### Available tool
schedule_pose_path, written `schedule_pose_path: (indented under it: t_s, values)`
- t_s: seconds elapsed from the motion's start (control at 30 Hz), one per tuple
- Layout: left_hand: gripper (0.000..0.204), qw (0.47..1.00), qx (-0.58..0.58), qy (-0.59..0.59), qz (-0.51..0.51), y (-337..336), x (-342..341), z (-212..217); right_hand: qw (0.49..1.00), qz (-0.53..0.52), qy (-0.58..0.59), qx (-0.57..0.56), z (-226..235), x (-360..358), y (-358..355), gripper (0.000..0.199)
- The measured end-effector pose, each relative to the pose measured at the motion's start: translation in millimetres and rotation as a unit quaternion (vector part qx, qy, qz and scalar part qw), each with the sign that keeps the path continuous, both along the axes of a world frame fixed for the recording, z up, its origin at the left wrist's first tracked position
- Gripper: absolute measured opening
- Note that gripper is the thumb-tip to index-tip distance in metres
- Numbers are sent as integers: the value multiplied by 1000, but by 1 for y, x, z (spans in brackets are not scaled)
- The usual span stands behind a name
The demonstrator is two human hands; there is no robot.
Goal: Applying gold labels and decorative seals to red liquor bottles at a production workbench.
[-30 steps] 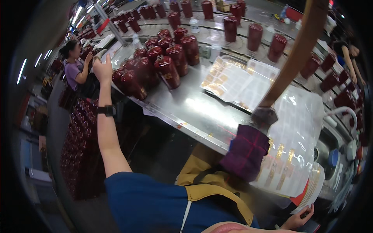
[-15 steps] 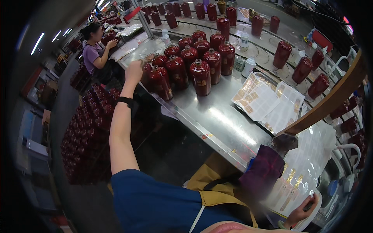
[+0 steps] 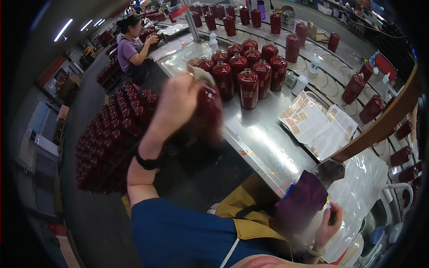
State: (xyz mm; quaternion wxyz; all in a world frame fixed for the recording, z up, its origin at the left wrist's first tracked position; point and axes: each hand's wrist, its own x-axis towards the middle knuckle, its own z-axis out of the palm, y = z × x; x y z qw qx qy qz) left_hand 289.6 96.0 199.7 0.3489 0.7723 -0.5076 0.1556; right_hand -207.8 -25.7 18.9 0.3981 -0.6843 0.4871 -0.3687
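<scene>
My left hand [image 3: 178, 102] is raised over the near edge of the metal table, its fingers closed around the top of a dark red glass bottle [image 3: 208, 111]. The bottle is tilted and smeared by motion. Something pale, perhaps a cloth [image 3: 201, 76], shows by the bottle's top. Just beyond stands a cluster of similar red bottles [image 3: 248, 89], upright, some with small gold labels. At the lower right, my right hand [image 3: 330, 225] is curled around a small dark object [image 3: 332, 218] whose kind I cannot make out. It hovers by clear plastic sheeting [image 3: 359, 178].
Label sheets [image 3: 308, 120] lie on the metal table [image 3: 263, 138]. A wooden bar [image 3: 380, 127] slants above its right end, beside a purple cloth-covered pad [image 3: 304, 196]. More bottles stand on the conveyor [image 3: 308, 71] and in stacks [image 3: 111, 138] at left. Another person [image 3: 132, 49] works farther off.
My left hand has lifted a bottle from the cluster's near-left corner and brought it toward me. My right hand has moved up and left off the sheeting. The view has shifted slightly.
</scene>
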Motion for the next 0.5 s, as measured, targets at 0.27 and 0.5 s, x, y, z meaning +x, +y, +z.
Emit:
schedule_pose_path:
  t_s: [0.27, 0.5]
  values:
    - [12, 846, 120, 238, -462, -106, -182, -55, 941, 236, -176, 167, 53, 77, 2, 105]
    - [16, 773, 205, 357, -482, -189, -238, -91, 918, 103, -201, 325, 42, 32, 10, 79]
